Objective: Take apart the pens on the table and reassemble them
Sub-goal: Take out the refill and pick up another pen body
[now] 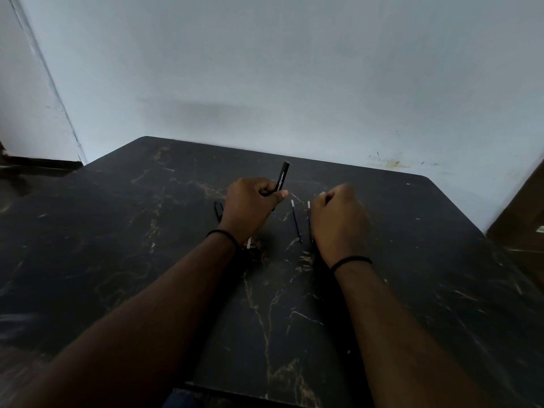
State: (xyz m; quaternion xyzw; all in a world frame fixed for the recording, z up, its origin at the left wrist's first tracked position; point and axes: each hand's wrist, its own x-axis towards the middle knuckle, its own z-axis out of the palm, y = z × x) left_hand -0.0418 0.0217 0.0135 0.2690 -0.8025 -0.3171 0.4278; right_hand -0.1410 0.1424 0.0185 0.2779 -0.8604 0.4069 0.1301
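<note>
My left hand (pixel 250 206) is closed around a black pen barrel (pixel 281 178) with white lettering, which sticks up and away from the fist. My right hand (pixel 338 219) is a closed fist just right of it; whether it holds a small part is hidden by the fingers. Between the hands a thin dark refill (pixel 296 220) with a pale end lies on the black marble table (pixel 147 231). A second refill (pixel 309 214) lies beside it, partly under my right hand. A black pen piece (pixel 218 209) lies left of my left hand. A pale refill end (pixel 249 242) shows under my left wrist.
A pale blue wall (pixel 294 69) rises right behind the table's far edge. A dark brown panel (pixel 524 207) stands at the right. The table's left edge drops to a dark ledge (pixel 35 166).
</note>
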